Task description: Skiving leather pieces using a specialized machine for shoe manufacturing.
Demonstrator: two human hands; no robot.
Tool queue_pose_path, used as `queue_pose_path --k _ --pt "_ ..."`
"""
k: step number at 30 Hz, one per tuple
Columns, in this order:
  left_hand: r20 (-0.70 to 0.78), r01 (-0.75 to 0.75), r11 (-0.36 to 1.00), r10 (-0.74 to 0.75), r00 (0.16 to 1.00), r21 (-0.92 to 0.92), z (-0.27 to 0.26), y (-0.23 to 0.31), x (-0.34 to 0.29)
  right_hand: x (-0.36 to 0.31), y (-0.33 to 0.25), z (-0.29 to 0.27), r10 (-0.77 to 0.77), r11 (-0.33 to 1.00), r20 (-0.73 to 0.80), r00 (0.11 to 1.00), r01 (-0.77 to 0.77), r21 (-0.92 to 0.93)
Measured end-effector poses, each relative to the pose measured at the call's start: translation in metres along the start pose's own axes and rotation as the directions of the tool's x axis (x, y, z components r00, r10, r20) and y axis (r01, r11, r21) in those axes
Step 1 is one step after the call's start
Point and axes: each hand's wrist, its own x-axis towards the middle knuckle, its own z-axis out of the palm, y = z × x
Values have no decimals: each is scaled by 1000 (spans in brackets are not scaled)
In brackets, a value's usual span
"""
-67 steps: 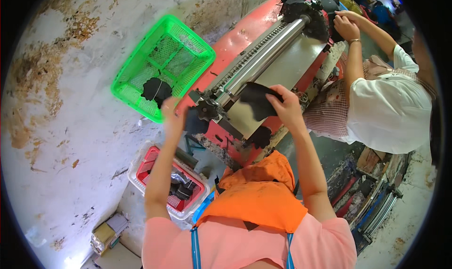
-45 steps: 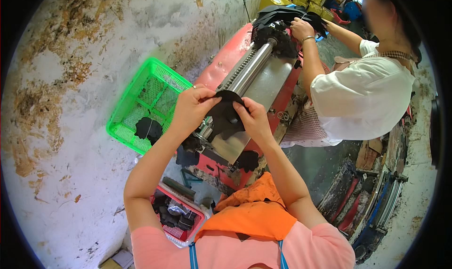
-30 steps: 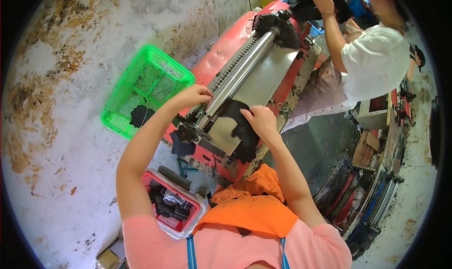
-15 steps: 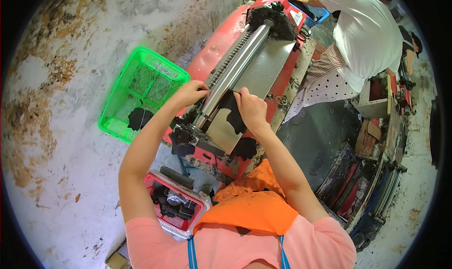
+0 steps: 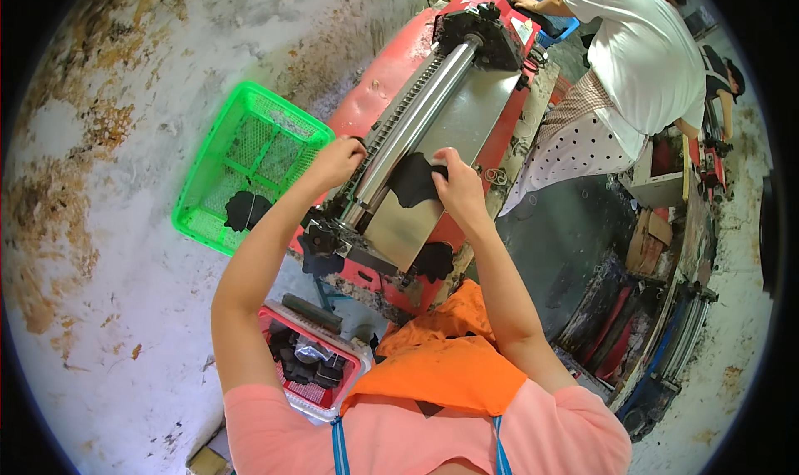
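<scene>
My right hand (image 5: 460,190) pinches the edge of a flat, black, wavy-edged sheet piece (image 5: 412,180). The piece lies over the metal feed plate (image 5: 401,230), its far-left edge against the shiny steel roller (image 5: 408,130) of a red machine (image 5: 374,92). On the roller's other side my left hand (image 5: 339,162) is closed by the toothed bar, with a bit of something dark at its fingertips that I cannot make out. Another black piece (image 5: 434,261) rests at the machine's near edge, beside the plate.
A green mesh basket (image 5: 196,196) with a tied black bundle (image 5: 247,211) stands left of the machine. Below is a red-and-white basket (image 5: 354,373) of black pieces. At the upper right, a person in a white shirt (image 5: 645,55) reaches into a blue basket (image 5: 568,31).
My right hand has moved slightly right and up. The black piece has swung from hanging toward me to lying across the plate. My left hand has shifted only slightly.
</scene>
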Motion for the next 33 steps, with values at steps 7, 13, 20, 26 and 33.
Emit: queue_pose_path --k 7,13,20,26,33 --pt "247 409 786 -329 912 -464 3 14 3 -12 -11 16 77 987 9 997 -77 143" --pt "-43 233 578 -423 905 -782 6 -7 -4 -22 -5 0 107 989 19 994 -109 100" --pt "34 67 981 -62 998 -181 12 -12 -3 -19 -15 11 -7 962 -179 984 55 267" --pt "-400 12 971 -108 910 -237 -34 -13 -22 -120 118 28 -81 965 392 916 171 -199" --pt "-551 376 893 -189 812 248 89 -90 -198 -152 102 50 -172 924 307 936 261 -279"
